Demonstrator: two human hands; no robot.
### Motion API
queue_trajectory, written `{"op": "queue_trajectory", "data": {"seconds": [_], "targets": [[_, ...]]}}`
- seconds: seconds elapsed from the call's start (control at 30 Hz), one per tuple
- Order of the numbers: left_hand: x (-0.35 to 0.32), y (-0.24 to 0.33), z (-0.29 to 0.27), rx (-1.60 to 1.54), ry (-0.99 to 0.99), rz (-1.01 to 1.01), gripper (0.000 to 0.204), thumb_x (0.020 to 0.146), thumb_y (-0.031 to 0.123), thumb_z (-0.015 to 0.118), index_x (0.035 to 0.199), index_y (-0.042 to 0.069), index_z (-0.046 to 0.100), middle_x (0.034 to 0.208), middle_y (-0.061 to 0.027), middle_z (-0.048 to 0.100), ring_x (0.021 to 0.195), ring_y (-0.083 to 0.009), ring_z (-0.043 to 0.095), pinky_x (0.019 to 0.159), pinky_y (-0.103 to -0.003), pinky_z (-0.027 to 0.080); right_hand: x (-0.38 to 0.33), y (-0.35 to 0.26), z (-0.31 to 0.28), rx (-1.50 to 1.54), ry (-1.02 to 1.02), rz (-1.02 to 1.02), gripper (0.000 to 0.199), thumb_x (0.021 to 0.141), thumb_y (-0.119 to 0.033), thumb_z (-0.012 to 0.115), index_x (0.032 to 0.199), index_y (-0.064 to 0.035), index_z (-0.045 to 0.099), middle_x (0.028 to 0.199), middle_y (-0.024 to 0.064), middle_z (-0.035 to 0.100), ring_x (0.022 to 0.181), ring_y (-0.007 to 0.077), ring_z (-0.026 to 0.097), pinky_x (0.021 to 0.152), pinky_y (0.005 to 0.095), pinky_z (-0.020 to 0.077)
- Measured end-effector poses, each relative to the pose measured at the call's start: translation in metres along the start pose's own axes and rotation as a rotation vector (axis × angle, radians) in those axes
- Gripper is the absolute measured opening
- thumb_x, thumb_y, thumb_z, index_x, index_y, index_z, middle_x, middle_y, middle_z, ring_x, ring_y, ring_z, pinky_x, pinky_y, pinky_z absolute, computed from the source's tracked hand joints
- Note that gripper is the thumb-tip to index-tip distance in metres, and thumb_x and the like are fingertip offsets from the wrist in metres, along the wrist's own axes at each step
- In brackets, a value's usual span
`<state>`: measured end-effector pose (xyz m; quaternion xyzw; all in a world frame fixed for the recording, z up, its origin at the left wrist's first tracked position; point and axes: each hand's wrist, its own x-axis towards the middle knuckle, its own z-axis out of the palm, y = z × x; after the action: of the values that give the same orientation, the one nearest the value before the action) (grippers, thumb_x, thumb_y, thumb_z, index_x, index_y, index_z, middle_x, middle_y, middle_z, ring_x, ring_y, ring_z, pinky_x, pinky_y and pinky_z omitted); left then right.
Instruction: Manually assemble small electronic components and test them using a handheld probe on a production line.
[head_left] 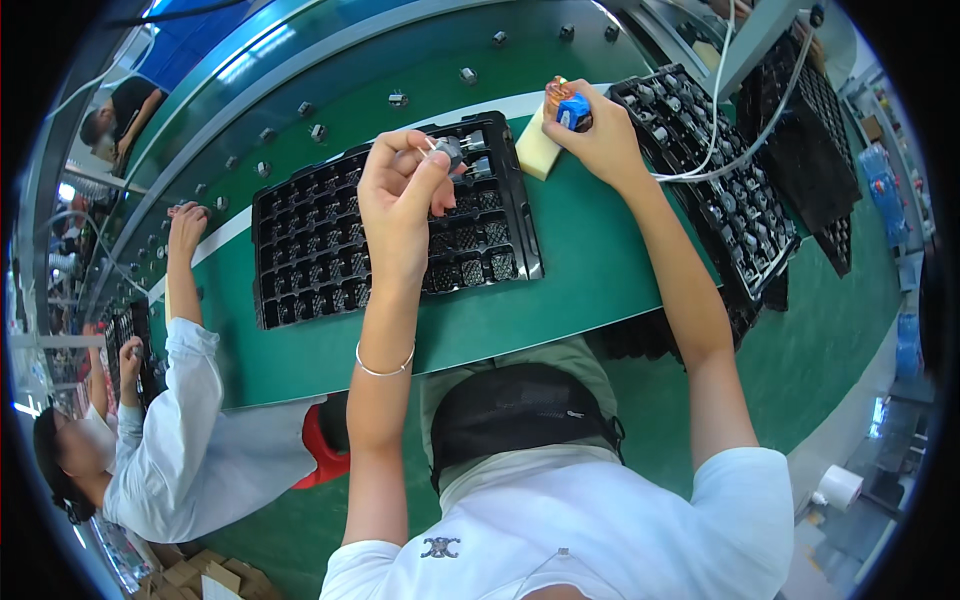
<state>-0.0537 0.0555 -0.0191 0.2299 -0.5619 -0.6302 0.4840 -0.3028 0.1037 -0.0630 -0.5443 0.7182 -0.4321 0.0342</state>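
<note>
My left hand [402,190] is raised over a black compartment tray [310,235]. Its thumb and fingers pinch a small grey part with thin pale prongs [447,152]. A few similar parts sit in the tray's far right pockets, while the other pockets in view show bare textured bottoms. To the right, my right hand [605,140] is closed around a small blue and copper-coloured object [571,108], whose exact kind I cannot make out. That hand is just above the right end of a pale yellow block [539,150], which lies beside the tray.
Small parts [398,99] stand spaced along the green conveyor belt [360,85] beyond the table. Filled black trays [725,180] are on the right, with white cables [715,165] hanging across. At left, a co-worker [175,430] reaches to the belt. The green tabletop [600,270] ends near my waist.
</note>
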Motion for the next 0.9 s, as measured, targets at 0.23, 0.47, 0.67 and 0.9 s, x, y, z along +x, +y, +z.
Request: {"op": "queue_trajectory", "data": {"seconds": [0.23,0.47,0.67,0.9], "targets": [[0.007,-0.002,-0.009,-0.271,0.061,-0.113,0.015,0.094,0.017,0.059,0.1,0.003,0.058,0.081,-0.0101,0.065,0.056,-0.0087,0.054,0.049,-0.02,0.037,0.098,0.04,0.022,-0.017,0.006,-0.063,0.042,0.069,-0.036,0.072,0.098,-0.0061,0.067,0.084,0.0195,0.069,0.08,0.0363,0.067,0.075,0.0416,0.0528],[0.01,-0.009,-0.019,-0.348,0.035,-0.17,0.026,0.096,0.024,0.054,0.108,0.001,0.056,0.086,-0.0097,0.062,0.062,-0.0117,0.052,0.053,-0.023,0.039,0.135,0.078,0.063,-0.281,0.06,-0.099,0.049,0.071,-0.04,0.073,0.106,-0.0064,0.066,0.095,0.0234,0.068,0.092,0.0412,0.066,0.082,0.0471,0.0524],[0.009,-0.005,-0.01,-0.349,0.057,-0.195,0.025,0.093,0.018,0.059,0.109,-0.002,0.06,0.083,-0.0085,0.064,0.059,-0.008,0.053,0.05,-0.021,0.038,0.132,0.058,0.04,-0.244,0.111,-0.208,0.042,0.074,-0.035,0.074,0.1,-0.0027,0.065,0.087,0.0177,0.07,0.076,0.0338,0.069,0.07,0.0385,0.0547],[0.0,0.005,0.006,0.069,-0.004,-0.066,0.017,0.084,0.008,0.073,0.095,-0.002,0.064,0.082,-0.0056,0.069,0.063,-0.004,0.057,0.052,-0.018,0.044,0.016,-0.058,-0.004,0.835,-0.352,0.138,0.039,0.085,-0.028,0.069,0.11,-0.0001,0.061,0.094,0.0062,0.068,0.075,0.0112,0.064,0.066,0.0209,0.0498]]}}
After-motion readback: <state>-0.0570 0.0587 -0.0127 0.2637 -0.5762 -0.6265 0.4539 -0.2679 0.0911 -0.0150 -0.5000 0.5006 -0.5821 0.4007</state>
